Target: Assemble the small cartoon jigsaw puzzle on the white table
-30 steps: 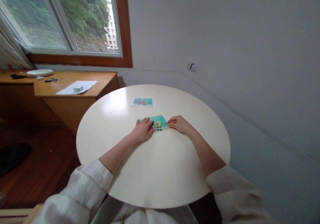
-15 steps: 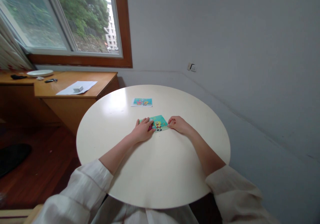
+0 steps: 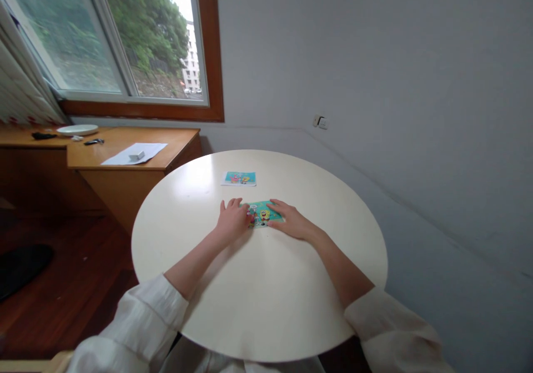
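A teal cartoon picture (image 3: 264, 216), with a yellow square figure on it, lies flat on the round table between my hands. My left hand (image 3: 234, 217) is at its left end, fingers apart, covering part of that side. Across the right end rests my right hand (image 3: 291, 221), open, with the thumb at the lower edge and fingers over the upper part. Farther back lies a similar, smaller-looking printed picture (image 3: 240, 179) with a white margin; neither hand touches it.
The round cream table (image 3: 266, 295) stands beside a grey wall. At the left, a wooden desk (image 3: 179, 154) holds a white paper (image 3: 120, 157), a small white box (image 3: 136, 155), a dark object (image 3: 94, 141) and a white plate (image 3: 78, 130).
My right hand has gone from pinching the picture's right corner to lying open over that end. My left hand has shifted toward the left edge, uncovering more, and the picture lies straighter.
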Action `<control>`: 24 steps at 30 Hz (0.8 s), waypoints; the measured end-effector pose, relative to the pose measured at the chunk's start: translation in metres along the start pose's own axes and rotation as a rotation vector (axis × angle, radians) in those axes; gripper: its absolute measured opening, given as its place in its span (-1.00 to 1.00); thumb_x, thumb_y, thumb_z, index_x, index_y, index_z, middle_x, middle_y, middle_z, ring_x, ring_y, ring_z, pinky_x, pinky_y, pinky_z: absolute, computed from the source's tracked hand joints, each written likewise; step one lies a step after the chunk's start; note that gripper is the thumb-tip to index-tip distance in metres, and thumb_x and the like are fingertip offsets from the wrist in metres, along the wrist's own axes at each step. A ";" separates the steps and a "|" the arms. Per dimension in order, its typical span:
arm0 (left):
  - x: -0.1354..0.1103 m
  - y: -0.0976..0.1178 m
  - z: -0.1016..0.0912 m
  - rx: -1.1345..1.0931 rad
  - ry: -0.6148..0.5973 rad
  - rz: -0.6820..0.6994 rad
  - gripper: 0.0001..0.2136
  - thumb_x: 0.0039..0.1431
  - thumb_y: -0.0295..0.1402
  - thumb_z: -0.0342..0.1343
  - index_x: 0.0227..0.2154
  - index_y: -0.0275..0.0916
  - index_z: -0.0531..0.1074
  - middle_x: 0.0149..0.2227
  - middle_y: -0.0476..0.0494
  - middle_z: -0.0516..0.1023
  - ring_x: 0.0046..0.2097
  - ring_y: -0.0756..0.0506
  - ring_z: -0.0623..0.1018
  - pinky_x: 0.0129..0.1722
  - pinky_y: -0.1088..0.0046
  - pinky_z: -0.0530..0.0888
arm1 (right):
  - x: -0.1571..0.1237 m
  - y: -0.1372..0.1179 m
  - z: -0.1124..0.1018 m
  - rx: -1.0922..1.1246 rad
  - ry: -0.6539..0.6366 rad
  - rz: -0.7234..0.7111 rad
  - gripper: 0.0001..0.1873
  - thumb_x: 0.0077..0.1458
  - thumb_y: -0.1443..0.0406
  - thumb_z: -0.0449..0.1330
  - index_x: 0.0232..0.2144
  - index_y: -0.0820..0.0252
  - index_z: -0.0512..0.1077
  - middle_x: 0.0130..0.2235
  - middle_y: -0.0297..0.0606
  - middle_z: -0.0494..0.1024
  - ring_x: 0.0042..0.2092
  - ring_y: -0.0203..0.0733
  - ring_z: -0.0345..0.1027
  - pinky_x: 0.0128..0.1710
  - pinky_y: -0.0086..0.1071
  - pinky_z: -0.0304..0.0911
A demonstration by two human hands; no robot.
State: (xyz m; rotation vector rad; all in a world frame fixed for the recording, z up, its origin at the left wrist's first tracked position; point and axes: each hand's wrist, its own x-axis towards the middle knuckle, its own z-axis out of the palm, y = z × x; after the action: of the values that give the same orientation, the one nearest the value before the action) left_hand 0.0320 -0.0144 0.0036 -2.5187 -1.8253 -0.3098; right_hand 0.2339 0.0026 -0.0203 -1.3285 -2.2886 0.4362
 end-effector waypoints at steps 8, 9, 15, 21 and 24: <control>-0.023 0.003 0.007 0.033 -0.167 0.087 -0.44 0.17 -0.06 -0.37 0.07 -0.37 0.13 0.14 -0.41 0.13 0.17 -0.28 0.11 0.09 -0.14 -0.16 | 0.000 -0.014 0.006 -0.222 -0.260 0.152 -0.31 0.09 0.03 -0.13 0.17 0.30 -0.03 0.24 -0.04 -0.13 0.25 -0.11 -0.33 0.18 -0.15 -0.38; -0.020 0.000 0.010 0.020 -0.174 0.100 -0.43 0.17 -0.06 -0.40 0.09 -0.38 0.09 0.16 -0.40 0.10 0.19 -0.26 0.08 0.11 -0.11 -0.19 | 0.002 -0.016 0.006 -0.234 -0.259 0.160 -0.32 0.10 0.03 -0.14 0.17 0.31 -0.04 0.24 -0.04 -0.13 0.25 -0.12 -0.33 0.18 -0.16 -0.39; 0.007 -0.021 0.019 -0.037 -0.193 0.194 -0.40 0.17 -0.06 -0.39 0.15 -0.40 -0.03 0.21 -0.36 -0.02 0.22 -0.21 -0.02 0.14 -0.03 -0.20 | 0.014 -0.015 0.015 -0.306 -0.194 0.197 -0.34 0.13 0.04 -0.21 0.17 0.33 -0.04 0.23 -0.02 -0.11 0.25 -0.15 -0.35 0.16 -0.17 -0.36; 0.016 -0.030 0.026 -0.059 -0.166 0.211 -0.42 0.17 -0.07 -0.39 0.16 -0.36 -0.05 0.22 -0.32 -0.06 0.23 -0.19 -0.05 0.15 0.02 -0.18 | 0.018 -0.013 0.021 -0.348 -0.145 0.212 -0.35 0.14 0.03 -0.25 0.16 0.30 -0.02 0.23 -0.06 -0.10 0.25 -0.16 -0.34 0.16 -0.17 -0.33; 0.015 -0.029 0.028 -0.066 -0.155 0.205 -0.41 0.18 -0.07 -0.41 0.16 -0.37 -0.06 0.22 -0.32 -0.06 0.24 -0.19 -0.06 0.15 0.05 -0.17 | 0.018 -0.014 0.021 -0.351 -0.136 0.209 -0.34 0.13 0.02 -0.27 0.16 0.31 -0.01 0.23 -0.05 -0.09 0.25 -0.15 -0.32 0.16 -0.17 -0.33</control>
State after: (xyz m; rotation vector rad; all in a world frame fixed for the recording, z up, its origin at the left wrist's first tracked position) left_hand 0.0131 0.0126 -0.0239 -2.8190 -1.6061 -0.1765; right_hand 0.2046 0.0103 -0.0275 -1.7686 -2.4265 0.1993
